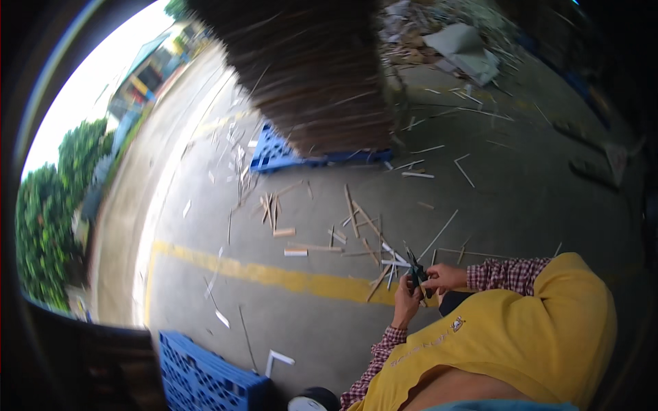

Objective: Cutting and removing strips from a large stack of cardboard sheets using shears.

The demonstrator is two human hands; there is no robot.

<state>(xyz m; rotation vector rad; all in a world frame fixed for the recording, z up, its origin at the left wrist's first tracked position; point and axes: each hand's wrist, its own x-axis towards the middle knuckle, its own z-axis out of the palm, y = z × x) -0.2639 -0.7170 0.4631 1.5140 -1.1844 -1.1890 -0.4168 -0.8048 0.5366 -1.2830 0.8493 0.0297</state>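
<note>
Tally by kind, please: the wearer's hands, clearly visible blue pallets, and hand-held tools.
Hands: 2
Blue pallets: 2
Dark tool: 1
Total: 5

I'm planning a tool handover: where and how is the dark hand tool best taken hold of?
Probably by the near, handle-like end of the dark hand tool, coming from the person's side: its narrow tip points away from the yellow shirt. The left grip and right grip are both at that end and hide much of its shape.
</note>
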